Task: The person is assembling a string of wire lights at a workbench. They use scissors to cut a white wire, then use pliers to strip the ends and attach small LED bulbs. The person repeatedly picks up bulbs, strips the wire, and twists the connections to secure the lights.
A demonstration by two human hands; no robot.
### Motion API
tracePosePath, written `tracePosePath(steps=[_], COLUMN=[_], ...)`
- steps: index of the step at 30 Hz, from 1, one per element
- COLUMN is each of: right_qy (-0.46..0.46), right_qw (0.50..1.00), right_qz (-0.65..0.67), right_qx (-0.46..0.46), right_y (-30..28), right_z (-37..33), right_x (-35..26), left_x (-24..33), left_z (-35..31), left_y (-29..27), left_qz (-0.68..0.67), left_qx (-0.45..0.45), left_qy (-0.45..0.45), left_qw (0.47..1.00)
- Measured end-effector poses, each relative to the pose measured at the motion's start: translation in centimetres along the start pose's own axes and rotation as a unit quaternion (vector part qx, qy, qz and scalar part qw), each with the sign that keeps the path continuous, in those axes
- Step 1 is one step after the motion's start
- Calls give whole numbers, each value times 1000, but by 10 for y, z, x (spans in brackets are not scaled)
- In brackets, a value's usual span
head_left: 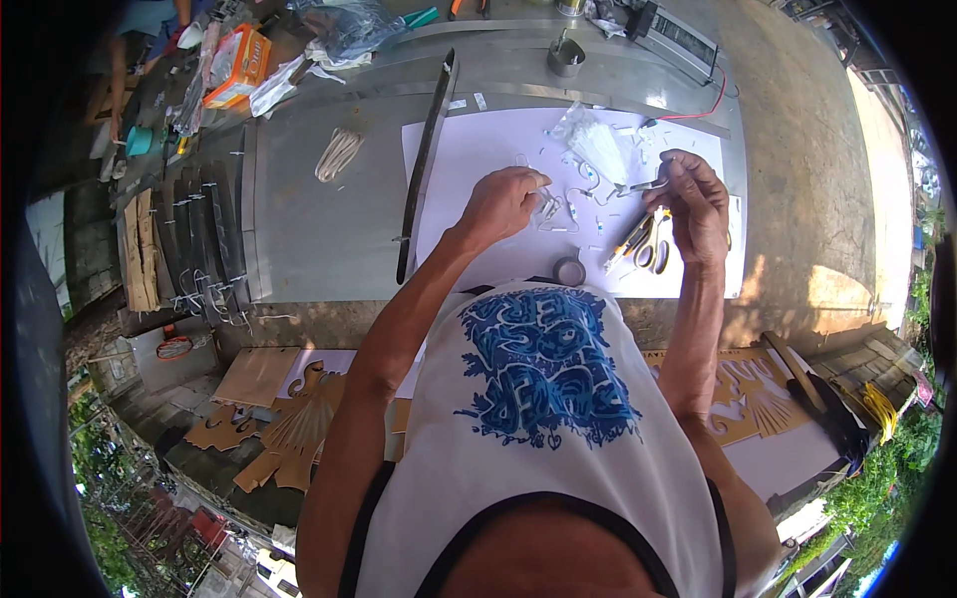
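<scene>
Over the white sheet (469, 135), my left hand (503, 204) is closed in a pinch on a thin clear wire (546, 207), part of which loops out beside the fingers. My right hand (696, 204) is raised at the sheet's right side, thumb and fingers pressed on a slim silvery tool (650, 185) that points left; its exact kind is unclear. Below that hand lie scissors (653, 251) with pale handles and a yellow-and-black cutter knife (628, 239). Small white and blue bits (588, 177) are scattered between the hands, under a clear bag of white strips (595, 142).
A grey tape roll (569, 271) sits near the front edge. One long dark strip (427, 164) lies left of my left hand; beyond it are coiled cord (340, 154) and wired black strips (207, 224). Farther back stand an orange box (239, 68), metal cup (566, 58) and power supply (673, 40).
</scene>
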State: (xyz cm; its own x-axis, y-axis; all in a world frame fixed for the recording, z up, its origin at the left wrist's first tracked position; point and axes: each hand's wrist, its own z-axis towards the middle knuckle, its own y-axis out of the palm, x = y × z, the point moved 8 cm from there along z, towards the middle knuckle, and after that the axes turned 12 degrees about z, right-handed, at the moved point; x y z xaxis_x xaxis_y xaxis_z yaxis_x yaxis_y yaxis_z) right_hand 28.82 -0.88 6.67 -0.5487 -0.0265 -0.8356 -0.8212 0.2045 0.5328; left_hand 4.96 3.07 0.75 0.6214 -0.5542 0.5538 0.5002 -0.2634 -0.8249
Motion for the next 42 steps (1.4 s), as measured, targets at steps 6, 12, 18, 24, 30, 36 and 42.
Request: tracePosePath(steps=[6,12,18,24,30,36,42], right_qy=[20,49,91,60,43,54,54], right_qw=[999,999,995,995,991,989,981], right_qz=[14,-5,-15,-61,-108,-127,-179], right_qx=[-29,11,-22,-57,-61,-55,-60], right_y=[28,35,39,49,55,57,57], right_z=[-6,-10,-14,-17,-21,-25,-26], right_x=[26,50,58,60,63,61,60], left_x=[44,60,38,39,29,28,25], left_z=[7,12,0,-6,-9,-16,-17], left_y=[-35,-39,-20,-20,-14,-15,-13], left_qz=[-275,-307,-362,-453,-484,-486,-485], left_qx=[58,-13,-27,-13,2,4,21], left_qy=[-79,-58,-92,-146,-164,-210,-205], left_qw=[956,950,927,879,860,848,850])
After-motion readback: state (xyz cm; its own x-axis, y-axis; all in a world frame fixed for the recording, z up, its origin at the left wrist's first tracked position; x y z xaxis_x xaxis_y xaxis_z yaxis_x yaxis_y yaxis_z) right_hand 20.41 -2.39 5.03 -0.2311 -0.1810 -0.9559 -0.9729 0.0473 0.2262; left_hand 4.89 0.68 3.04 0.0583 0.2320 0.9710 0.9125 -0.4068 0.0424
